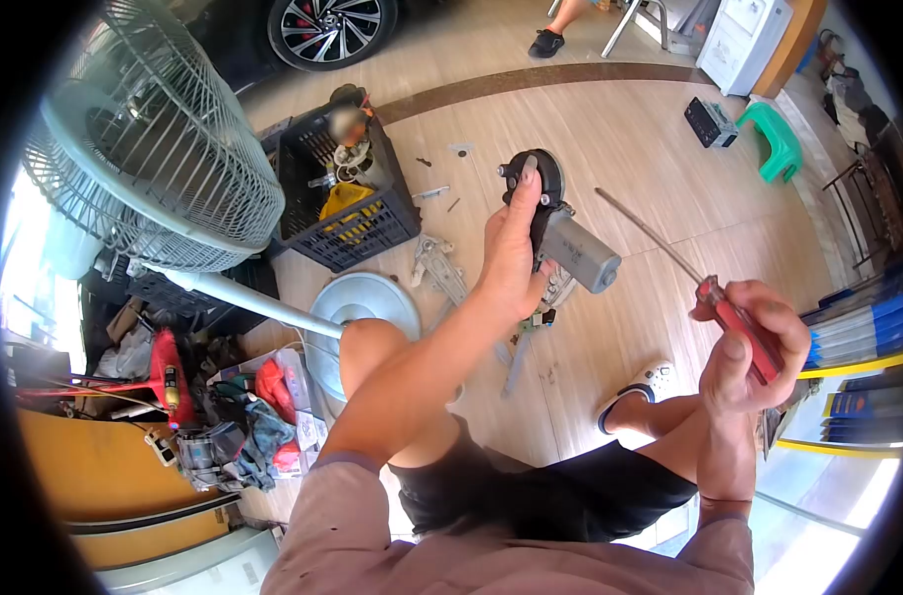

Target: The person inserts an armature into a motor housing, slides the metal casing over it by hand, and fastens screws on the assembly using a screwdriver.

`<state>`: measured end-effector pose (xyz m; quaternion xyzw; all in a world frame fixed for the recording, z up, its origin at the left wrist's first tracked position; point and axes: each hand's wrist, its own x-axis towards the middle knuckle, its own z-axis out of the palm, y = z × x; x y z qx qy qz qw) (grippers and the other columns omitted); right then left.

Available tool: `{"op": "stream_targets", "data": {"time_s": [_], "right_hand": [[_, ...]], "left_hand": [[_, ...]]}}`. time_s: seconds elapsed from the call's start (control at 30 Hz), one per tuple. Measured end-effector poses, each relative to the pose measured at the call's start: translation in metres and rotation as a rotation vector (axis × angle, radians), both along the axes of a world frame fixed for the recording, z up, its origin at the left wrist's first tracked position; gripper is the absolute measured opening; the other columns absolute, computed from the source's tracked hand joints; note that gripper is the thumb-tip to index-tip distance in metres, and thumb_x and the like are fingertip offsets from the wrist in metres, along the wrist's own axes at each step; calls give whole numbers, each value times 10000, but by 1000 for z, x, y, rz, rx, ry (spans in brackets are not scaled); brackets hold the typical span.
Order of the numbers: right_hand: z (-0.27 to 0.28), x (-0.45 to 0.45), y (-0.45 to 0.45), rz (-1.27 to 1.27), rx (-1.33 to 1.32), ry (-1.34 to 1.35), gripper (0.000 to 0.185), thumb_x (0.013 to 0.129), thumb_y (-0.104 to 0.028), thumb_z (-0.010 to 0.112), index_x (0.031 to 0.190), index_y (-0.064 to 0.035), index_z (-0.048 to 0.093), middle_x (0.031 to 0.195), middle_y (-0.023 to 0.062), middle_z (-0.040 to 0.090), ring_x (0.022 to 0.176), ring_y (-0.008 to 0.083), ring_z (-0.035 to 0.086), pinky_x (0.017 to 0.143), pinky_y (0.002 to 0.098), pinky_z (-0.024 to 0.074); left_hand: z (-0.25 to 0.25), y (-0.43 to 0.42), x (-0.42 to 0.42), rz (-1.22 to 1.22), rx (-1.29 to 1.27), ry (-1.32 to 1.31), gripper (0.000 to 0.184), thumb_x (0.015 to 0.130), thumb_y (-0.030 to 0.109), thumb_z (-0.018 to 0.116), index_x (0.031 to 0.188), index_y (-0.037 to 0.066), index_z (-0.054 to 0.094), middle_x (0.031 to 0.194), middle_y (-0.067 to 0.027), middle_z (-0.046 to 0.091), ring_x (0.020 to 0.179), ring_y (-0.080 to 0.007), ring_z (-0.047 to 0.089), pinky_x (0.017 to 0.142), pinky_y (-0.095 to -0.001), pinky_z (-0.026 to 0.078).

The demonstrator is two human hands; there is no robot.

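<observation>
Near the middle of the head view, my left hand [516, 243] grips a small electric motor [578, 250] with a grey metal cylinder and a black round housing. Its thumb lies over the black housing. To the right, my right hand [754, 347] is wrapped round the red handle of a screwdriver [660, 241]. The screwdriver's long metal shaft points up and left toward the motor, and its tip is apart from it. Below and behind my left hand, metal bracket parts [438, 268] lie on the tiled floor [630, 139].
A standing fan [164, 198] with a round base [364, 297] is at the left. A black crate [342, 238] holds assorted parts. Clutter [263, 416] lies at the lower left. A green stool [772, 144], a black device [710, 123], a car wheel [332, 30] and another person's foot [546, 44] are farther off.
</observation>
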<state>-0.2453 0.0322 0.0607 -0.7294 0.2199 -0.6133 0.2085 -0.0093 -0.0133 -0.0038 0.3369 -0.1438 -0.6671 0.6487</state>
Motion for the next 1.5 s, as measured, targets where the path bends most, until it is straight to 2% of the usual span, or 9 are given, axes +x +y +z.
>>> {"op": "stream_targets", "data": {"time_s": [0.17, 0.27, 0.37, 0.47, 0.77, 0.87, 0.97, 1.07, 1.5], "right_hand": [[-4, -2, 7, 49, 54, -53, 424, 933, -224, 715, 1199, -88, 414, 1105, 220, 606, 914, 307, 696, 757, 419, 634], [-6, -2, 10, 21, 108, -48, 395, 936, -177, 707, 1181, -97, 408, 1112, 221, 606, 910, 295, 689, 769, 416, 628], [-6, -4, 12, 8, 116, 3, 358, 930, -126, 692, 1155, -95, 416, 1097, 223, 612, 910, 281, 681, 781, 402, 620], [-5, 1, 8, -35, 9, 88, 321, 972, -182, 640, 1171, -56, 422, 1067, 209, 602, 781, 283, 687, 651, 406, 635], [-5, -1, 9, -11, 8, 132, 284, 985, -181, 618, 1125, -45, 413, 1053, 210, 587, 808, 302, 686, 678, 420, 636], [-10, 5, 9, -13, -5, 94, 326, 921, -138, 700, 1091, -82, 427, 1047, 203, 631, 867, 244, 683, 769, 354, 605], [-11, 4, 7, -29, -12, 145, 315, 921, -142, 701, 1070, -72, 433, 1048, 203, 631, 860, 237, 683, 759, 346, 606], [-11, 10, 10, -52, 24, 42, 307, 919, -149, 701, 1056, -64, 439, 1040, 200, 636, 848, 229, 685, 742, 335, 603], [-9, 2, 8, -82, 20, 99, 278, 914, -144, 684, 1050, -61, 457, 1024, 210, 654, 835, 229, 685, 741, 321, 600]], "left_hand": [[5, 3, 4, 16, -61, -56, 483, 886, 591, 676, 1014, 136, 579, 866, -32, 593, 784, -188, 615, 710, -394, 538], [3, 1, 6, 24, -99, -52, 473, 867, 628, 681, 941, 167, 604, 795, 31, 614, 684, -65, 584, 498, -274, 393], [9, 2, 2, 62, -41, 22, 461, 886, 614, 669, 937, 160, 601, 788, 34, 612, 678, -74, 588, 507, -268, 409], [6, 0, 4, 37, -43, 57, 455, 895, 604, 664, 933, 156, 596, 783, 39, 609, 675, -76, 589, 509, -255, 411], [6, -2, 6, 32, -53, -15, 497, 894, 639, 637, 949, 147, 591, 774, 31, 612, 672, -77, 594, 518, -247, 412], [7, -2, 5, 7, -26, 35, 513, 889, 643, 641, 970, 139, 587, 792, 19, 624, 698, -89, 615, 549, -252, 434], [3, -5, 6, -12, 2, 80, 522, 888, 641, 645, 985, 132, 583, 818, 9, 636, 733, -98, 633, 577, -255, 450], [2, -4, 5, -15, -22, 59, 519, 886, 639, 649, 984, 134, 585, 824, 17, 628, 735, -94, 621, 582, -253, 450], [6, -3, 5, 25, -4, -43, 503, 865, 679, 646, 902, 180, 597, 790, 42, 612, 708, -69, 573, 560, -243, 354]]}}
